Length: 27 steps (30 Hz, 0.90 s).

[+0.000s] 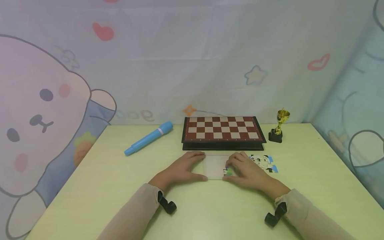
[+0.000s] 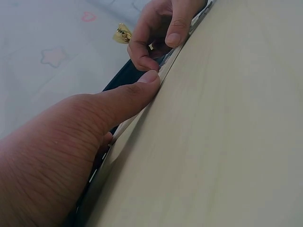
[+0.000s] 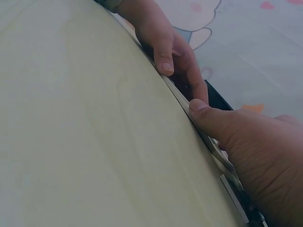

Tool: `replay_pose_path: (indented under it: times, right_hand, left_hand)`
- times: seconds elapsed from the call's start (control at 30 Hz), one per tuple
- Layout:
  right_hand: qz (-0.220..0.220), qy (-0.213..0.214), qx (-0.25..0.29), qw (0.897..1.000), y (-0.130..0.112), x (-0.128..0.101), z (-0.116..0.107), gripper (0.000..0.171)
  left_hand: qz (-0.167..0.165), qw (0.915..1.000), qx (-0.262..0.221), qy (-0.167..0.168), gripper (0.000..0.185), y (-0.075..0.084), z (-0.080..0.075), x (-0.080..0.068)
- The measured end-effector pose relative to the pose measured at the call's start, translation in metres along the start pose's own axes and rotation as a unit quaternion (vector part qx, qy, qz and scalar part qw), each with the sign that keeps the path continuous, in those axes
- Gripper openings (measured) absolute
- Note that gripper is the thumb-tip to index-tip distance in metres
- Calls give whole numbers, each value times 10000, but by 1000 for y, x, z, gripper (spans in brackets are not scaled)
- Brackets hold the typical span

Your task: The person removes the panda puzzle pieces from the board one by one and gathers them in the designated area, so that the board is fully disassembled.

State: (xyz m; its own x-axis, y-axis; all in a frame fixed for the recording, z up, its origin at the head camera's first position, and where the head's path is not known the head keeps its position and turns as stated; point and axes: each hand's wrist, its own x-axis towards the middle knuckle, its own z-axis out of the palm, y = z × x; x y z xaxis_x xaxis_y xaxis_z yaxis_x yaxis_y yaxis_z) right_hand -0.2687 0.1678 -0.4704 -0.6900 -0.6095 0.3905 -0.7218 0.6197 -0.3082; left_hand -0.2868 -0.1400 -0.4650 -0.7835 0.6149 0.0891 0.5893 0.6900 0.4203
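A flat translucent white tray (image 1: 214, 165) lies on the pale green table (image 1: 210, 213), just in front of a chessboard. My left hand (image 1: 200, 166) holds the tray's left side, thumb along the front edge (image 2: 132, 120) and fingers over the far corner. My right hand (image 1: 228, 171) rests on the tray's right part and pinches a small puzzle piece with a green patch (image 1: 229, 172) against it. Several more panda-picture puzzle pieces (image 1: 265, 163) lie just right of that hand. In the wrist views both thumbs (image 2: 151, 78) (image 3: 199, 106) press on the tray's front edge.
A closed red-and-white chessboard (image 1: 222, 128) sits behind the tray. A small gold trophy (image 1: 280, 125) stands at its right and a blue marker (image 1: 149, 138) lies at its left. A cartoon-printed cloth hangs behind and beside the table.
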Motion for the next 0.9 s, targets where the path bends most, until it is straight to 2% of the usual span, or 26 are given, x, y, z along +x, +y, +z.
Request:
replay_pose_path:
  times: [0.4,0.7,0.9]
  right_hand:
    - [86,-36,133,9999,-4,0,-2,40]
    - [-32,61,217,9997,-2,1,-1,29]
    - [193,59,519,9984,-3,-1,-2,25]
  left_hand:
    - [-5,10000,10,7,95,-2,1,0]
    - [-31,10000,-26,-7,94,1,-2,-2]
    - [-24,10000,-37,-20,94,0,-1,-1]
